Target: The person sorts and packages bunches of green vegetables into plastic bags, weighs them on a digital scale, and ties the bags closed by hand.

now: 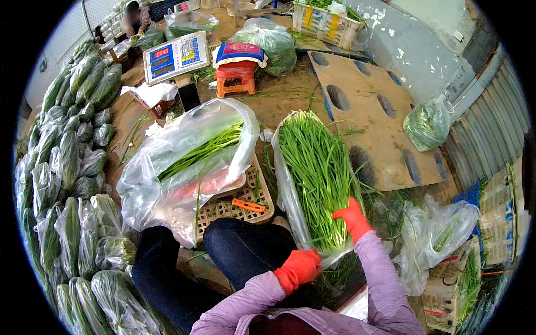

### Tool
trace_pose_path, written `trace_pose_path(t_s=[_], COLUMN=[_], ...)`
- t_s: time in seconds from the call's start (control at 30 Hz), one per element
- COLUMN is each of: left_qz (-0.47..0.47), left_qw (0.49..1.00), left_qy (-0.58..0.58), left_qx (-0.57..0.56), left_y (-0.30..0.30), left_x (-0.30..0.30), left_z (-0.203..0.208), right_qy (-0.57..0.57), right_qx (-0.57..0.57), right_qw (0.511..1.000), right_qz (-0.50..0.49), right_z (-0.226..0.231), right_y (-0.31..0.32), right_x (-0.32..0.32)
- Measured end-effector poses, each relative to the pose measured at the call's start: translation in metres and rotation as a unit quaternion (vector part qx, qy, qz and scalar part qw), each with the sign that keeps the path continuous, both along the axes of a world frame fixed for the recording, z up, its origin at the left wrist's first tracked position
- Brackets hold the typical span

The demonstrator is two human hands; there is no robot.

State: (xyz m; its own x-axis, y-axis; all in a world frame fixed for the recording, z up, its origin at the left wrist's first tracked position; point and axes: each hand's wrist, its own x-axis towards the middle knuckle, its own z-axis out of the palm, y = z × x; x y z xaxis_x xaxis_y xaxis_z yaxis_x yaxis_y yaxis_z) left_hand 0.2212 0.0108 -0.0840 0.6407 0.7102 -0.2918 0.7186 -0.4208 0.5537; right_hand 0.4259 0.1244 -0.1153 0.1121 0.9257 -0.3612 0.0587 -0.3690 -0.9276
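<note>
A thick bundle of long green garlic chives [315, 173] lies lengthwise in front of me, its pale ends showing at both far and near ends. Clear plastic bag film [283, 192] lines its left side and shows under the near end. My right hand [354, 220], in an orange-red glove, grips the near right side of the bundle, thumb over the stalks. My left hand [299, 272], gloved alike, is closed at the near left corner, apparently pinching the bag's edge; its fingertips are partly hidden. Left of the bundle, an open clear bag [162, 145] holds loose green stalks [206, 148].
An orange-handled cutter [248, 205] lies on a beige plastic crate [259, 181]. Bagged vegetables [70, 162] pile up along the left. Farther off stand a digital scale [177, 58] and an orange stool [237, 84]. A holed board [379, 117] and a crumpled bag [435, 234] lie right.
</note>
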Motion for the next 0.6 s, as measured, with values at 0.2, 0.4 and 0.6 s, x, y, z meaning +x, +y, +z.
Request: trace_pose_path(t_s=[0.2,0.4,0.6], left_qz=[0.320,0.514,0.453], left_qw=[0.786,0.678,0.481], left_qy=[-0.527,-0.417,-0.583], left_qx=[-0.045,-0.320,-0.472], left_y=[0.029,0.048,0.056], left_x=[0.020,0.050,0.053], left_z=[0.015,-0.110,-0.143], right_qy=[0.080,0.083,-0.089], right_qx=[-0.016,-0.012,0.092], right_qw=[0.996,0.995,0.992], right_qz=[0.021,0.053,0.017], right_z=[0.030,0.054,-0.008], right_y=[0.007,0.009,-0.026], right_x=[0.002,-0.012,0.008])
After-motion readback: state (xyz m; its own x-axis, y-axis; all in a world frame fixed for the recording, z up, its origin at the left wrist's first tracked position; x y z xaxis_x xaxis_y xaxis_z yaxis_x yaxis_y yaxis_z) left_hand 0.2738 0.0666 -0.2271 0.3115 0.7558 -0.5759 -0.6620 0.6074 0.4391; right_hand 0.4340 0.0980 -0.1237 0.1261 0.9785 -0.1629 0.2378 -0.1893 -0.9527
